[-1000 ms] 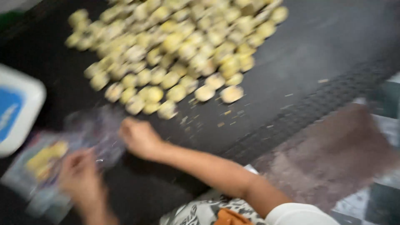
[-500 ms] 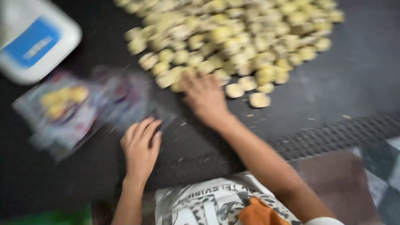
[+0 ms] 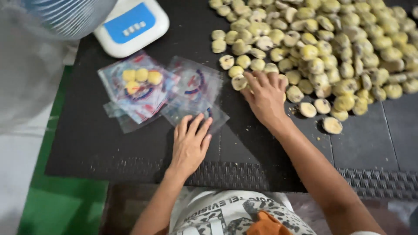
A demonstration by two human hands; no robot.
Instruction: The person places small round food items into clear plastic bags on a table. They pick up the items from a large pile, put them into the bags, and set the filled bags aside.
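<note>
Left hand (image 3: 190, 141) is lying flat and open on the clear bags (image 3: 193, 93); right hand (image 3: 265, 98) is spreading open-fingered over yellow pastries (image 3: 331, 39), gripping nothing, mid-mat (image 3: 109, 148).

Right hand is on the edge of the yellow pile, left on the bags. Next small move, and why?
Probably curl the right hand around the few yellow pieces under its fingertips. It lies flat on the pile's near edge, gripping nothing, while the left hand pins an empty clear bag; the neighbouring bag holds four pieces.
</note>
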